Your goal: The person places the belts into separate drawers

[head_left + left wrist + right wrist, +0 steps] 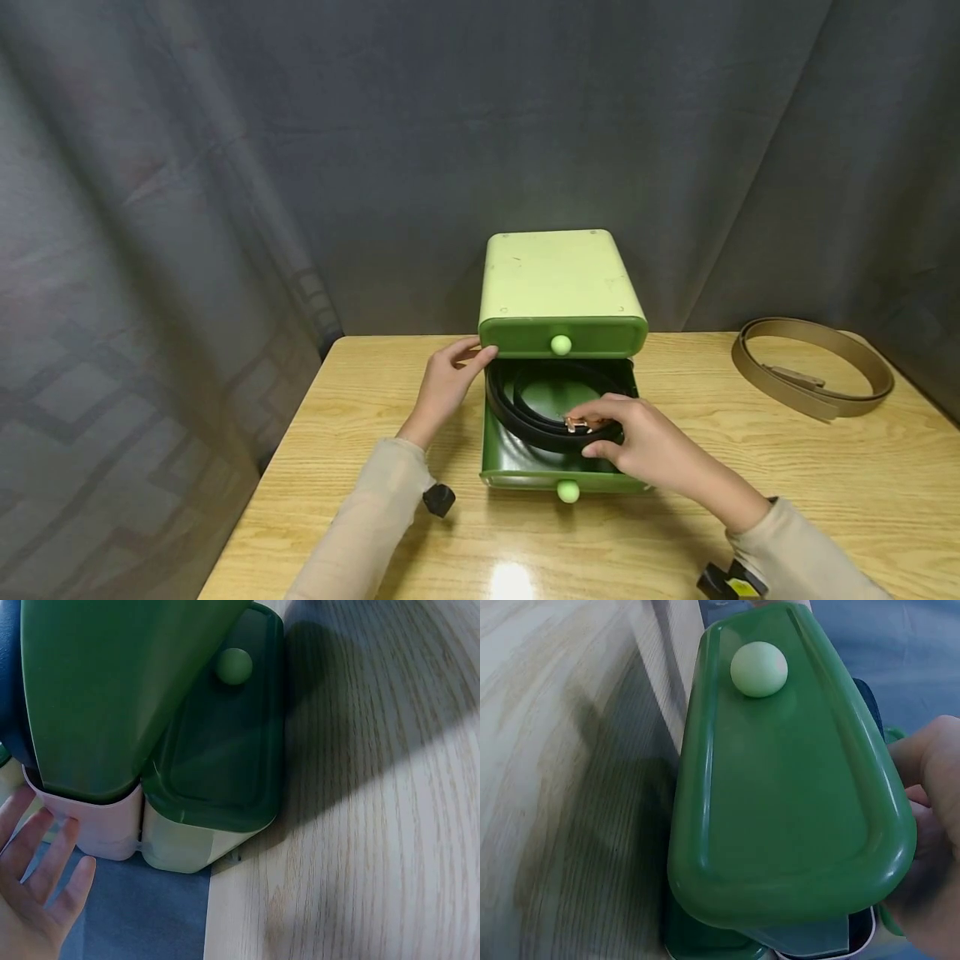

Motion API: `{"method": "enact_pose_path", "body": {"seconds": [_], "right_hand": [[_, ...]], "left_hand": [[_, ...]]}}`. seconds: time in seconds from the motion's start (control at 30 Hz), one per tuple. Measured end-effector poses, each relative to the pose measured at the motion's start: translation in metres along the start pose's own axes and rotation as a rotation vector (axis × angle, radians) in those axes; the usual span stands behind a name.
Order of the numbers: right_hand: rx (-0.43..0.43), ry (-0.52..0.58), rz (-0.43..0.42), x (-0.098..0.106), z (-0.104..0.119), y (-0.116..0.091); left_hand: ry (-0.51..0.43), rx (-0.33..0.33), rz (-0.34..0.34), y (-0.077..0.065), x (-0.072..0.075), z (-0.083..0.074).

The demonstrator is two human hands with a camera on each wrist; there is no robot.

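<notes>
A coiled black belt [522,423] lies in the pulled-out green drawer [517,478] of a small drawer cabinet [558,275]. Its shiny copper-coloured buckle [575,425] faces the drawer front. My right hand [641,437] reaches over the drawer's right edge and pinches the coil beside the buckle, between thumb and fingers. In the right wrist view the drawer front hides the belt and the fingertips. My left hand [444,385] rests against the cabinet's left side, just under the upper drawer, fingers extended. Those spread fingers [52,859] show beside the pink middle tier [97,825].
A rolled tan belt [813,367] stands on its edge at the table's right. The cabinet's upper drawer [517,337] and bottom drawer [217,742] are closed. Grey curtains [450,167] hang behind the wooden table [360,392].
</notes>
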State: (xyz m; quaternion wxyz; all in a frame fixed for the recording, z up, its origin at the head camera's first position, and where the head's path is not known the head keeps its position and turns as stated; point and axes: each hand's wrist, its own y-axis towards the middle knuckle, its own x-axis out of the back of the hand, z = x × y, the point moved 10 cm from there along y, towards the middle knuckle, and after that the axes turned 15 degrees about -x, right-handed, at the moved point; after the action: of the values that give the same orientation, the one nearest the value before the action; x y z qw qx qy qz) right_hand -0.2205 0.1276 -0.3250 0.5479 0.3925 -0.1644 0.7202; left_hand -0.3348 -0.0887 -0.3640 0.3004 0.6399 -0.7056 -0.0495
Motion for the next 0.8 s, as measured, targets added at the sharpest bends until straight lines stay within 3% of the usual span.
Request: {"method": "enact_pose_path", "body": {"seconds": [0.8], "right_hand": [[0.061, -0.065, 0.252, -0.020, -0.016, 0.009]], "left_hand": [[-0.012, 0.013, -0.011, 0.000, 0.000, 0.001]]}}
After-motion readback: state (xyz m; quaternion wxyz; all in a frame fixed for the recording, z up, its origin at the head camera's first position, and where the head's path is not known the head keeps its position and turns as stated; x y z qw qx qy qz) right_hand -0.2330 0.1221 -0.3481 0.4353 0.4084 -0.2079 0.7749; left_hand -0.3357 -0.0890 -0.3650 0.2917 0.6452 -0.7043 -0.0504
